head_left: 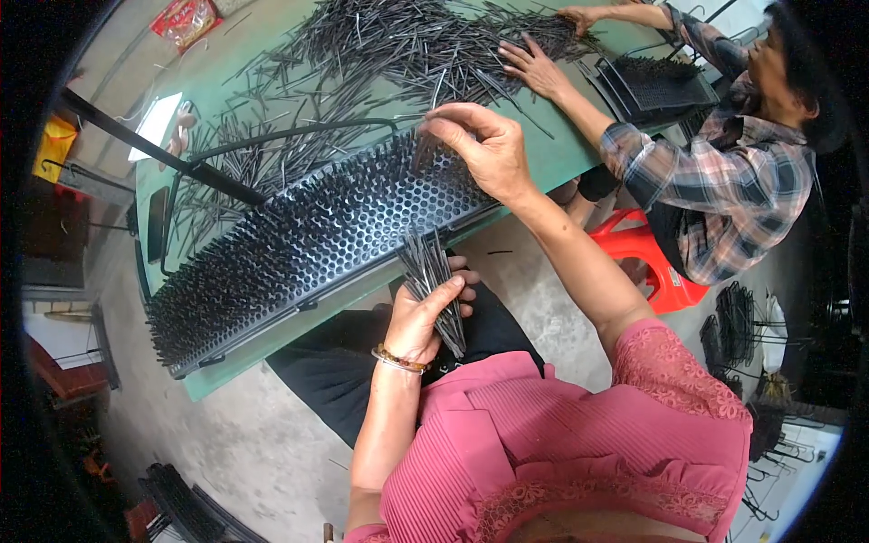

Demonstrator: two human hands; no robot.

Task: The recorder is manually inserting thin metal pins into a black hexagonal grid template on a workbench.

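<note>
A red packet (186,20) lies at the upper left, on the green table (561,154). Left hand (425,312), frame centre, is clenched round a bundle of thin black rods (434,281) — long axis near upright, fanning upward. Right hand (480,145) pinches, it seems, one rod over the perforated black tray (308,235) — tips pressed together.

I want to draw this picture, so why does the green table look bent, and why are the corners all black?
In the head view, the fisheye lens curves the green table edge and the black perforated tray; the black corners are the lens rim. Daylight is soft and even, without harsh glare. The left hand, holding a bundle of thin black rods, looks sharp.
</note>
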